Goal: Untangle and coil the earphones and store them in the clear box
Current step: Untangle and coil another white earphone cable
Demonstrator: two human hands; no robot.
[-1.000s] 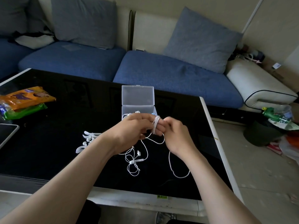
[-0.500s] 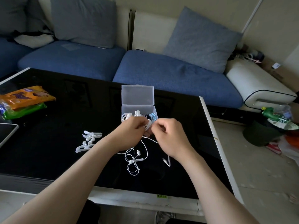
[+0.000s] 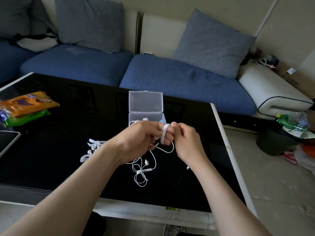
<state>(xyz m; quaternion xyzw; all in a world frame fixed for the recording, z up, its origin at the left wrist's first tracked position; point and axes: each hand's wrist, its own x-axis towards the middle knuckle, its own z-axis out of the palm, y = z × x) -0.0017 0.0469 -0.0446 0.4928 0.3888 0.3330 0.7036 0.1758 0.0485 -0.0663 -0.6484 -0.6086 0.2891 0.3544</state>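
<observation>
Coiling step: white earphones [image 3: 164, 135] sit in several turns round the outstretched fingers of the left hand [image 3: 139, 138], above the tabletop [image 3: 51, 159], just in front of the open clear box [image 3: 145, 101].
Left hand: partly curled, carrying the coil on its fingers.
Right hand [image 3: 187, 142]: curled beside the coil, apparently pinching the free cable; the pinch itself is hidden.
Loose loops [image 3: 141, 169]: lying tangled on the tabletop beneath both hands, buds and remote among them.
Risk, snag: pulling more cable in may tighten that tangle rather than free it.
Risk, slip: easing the coil off the fingers could let the turns spring apart.
Risk, box: it already holds other earphones, so a slack coil may catch.
</observation>
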